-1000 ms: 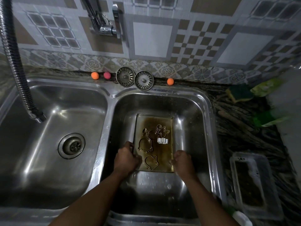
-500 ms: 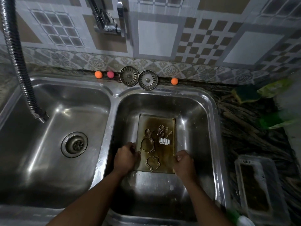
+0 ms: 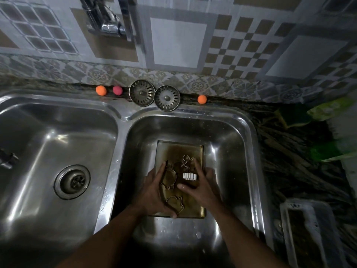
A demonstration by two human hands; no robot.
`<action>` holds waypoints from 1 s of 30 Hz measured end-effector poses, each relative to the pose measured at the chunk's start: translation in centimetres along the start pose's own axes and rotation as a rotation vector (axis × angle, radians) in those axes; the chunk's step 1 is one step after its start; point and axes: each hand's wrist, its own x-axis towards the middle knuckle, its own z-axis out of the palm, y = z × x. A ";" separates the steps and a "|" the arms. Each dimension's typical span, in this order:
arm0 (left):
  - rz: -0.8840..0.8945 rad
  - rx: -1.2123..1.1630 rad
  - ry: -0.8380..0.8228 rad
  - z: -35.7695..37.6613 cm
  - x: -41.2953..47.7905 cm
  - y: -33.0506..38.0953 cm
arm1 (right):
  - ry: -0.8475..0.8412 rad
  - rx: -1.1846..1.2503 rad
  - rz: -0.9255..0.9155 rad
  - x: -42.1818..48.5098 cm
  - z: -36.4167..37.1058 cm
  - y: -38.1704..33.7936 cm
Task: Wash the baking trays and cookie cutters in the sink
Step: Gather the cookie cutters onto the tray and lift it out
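A stained metal baking tray (image 3: 179, 151) lies flat on the floor of the right sink basin (image 3: 228, 132). Several cookie cutters sit on it: a round one (image 3: 170, 177), a gingerbread-man shape (image 3: 188, 161), a small pale fluted one (image 3: 190, 176) and a mitten shape (image 3: 174, 206). My left hand (image 3: 152, 192) lies over the tray's left side with straight fingers beside the round cutter. My right hand (image 3: 202, 184) is spread over the tray's right side, the pale cutter between its thumb and forefinger. Neither hand visibly grips anything.
The left basin has an open drain (image 3: 71, 181). Two strainer plugs (image 3: 142, 92) and small orange and pink balls (image 3: 101, 90) line the back ledge under the tap (image 3: 108, 26). A second sudsy tray (image 3: 307, 233) and green sponges (image 3: 289, 117) lie on the right counter.
Both hands left the tray's near corners and moved forward over the tray, among the cutters, with fingers now straightened. The tray has stayed in place.
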 end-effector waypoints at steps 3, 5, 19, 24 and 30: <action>-0.029 -0.050 0.006 -0.2 0.4 0.1 | -0.035 -0.044 -0.033 0.1 -0.1 0.4; -0.060 -0.051 0.032 -0.2 0.8 0.3 | -0.079 -0.057 -0.064 -0.1 -0.5 0.4; -0.077 -0.004 0.045 0.2 1.8 -0.5 | -0.145 -0.079 -0.090 -0.2 -1.1 0.1; -0.091 0.014 0.065 0.5 2.0 -0.4 | -0.078 -0.084 -0.064 -0.4 -0.2 0.0; -0.046 -0.075 0.119 1.0 2.0 -1.4 | 0.027 0.044 -0.129 -0.7 0.2 0.1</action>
